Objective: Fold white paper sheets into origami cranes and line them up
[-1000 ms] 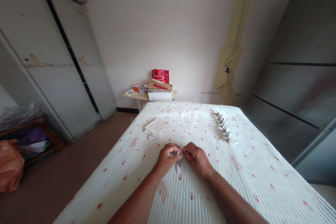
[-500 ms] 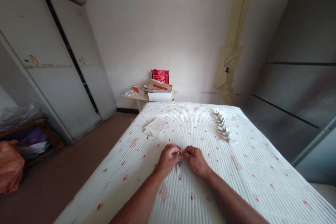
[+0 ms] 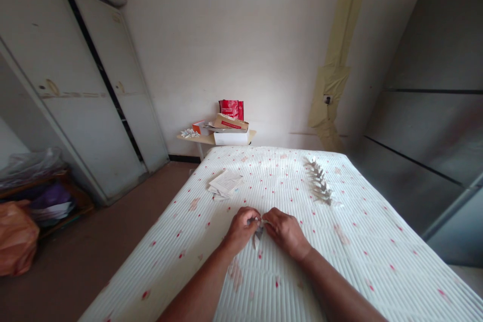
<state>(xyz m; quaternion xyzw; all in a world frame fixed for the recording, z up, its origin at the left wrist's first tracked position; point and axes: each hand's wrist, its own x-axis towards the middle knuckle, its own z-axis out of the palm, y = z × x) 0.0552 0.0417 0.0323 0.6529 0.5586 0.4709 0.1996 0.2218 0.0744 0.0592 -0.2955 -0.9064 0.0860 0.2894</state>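
Between my hands is a small folded piece of paper [image 3: 258, 236], grey and white, with a pointed end hanging down toward me. My left hand [image 3: 243, 227] pinches it between thumb and fingers. My right hand [image 3: 284, 229] has its fingertips closed on the paper's upper right part, close to the left fingertips. Much of the paper is hidden behind the fingers. Ahead on the left lies a loose stack of printed paper squares [image 3: 225, 183]. A row of folded paper cranes [image 3: 320, 181] stands ahead on the right.
A white padded bed cover [image 3: 298, 271] with red spots lies under my hands. Beyond its far edge, a small table [image 3: 206, 139] holds a white box [image 3: 231, 138], a red bag [image 3: 231, 109] and small white pieces [image 3: 189, 133]. Cabinets [image 3: 75, 110] stand at left.
My right hand has turned slightly, its wrist shifting a little to the right, while its fingertips stay at the paper. My left hand keeps its pinch. The whole view has shifted slightly.
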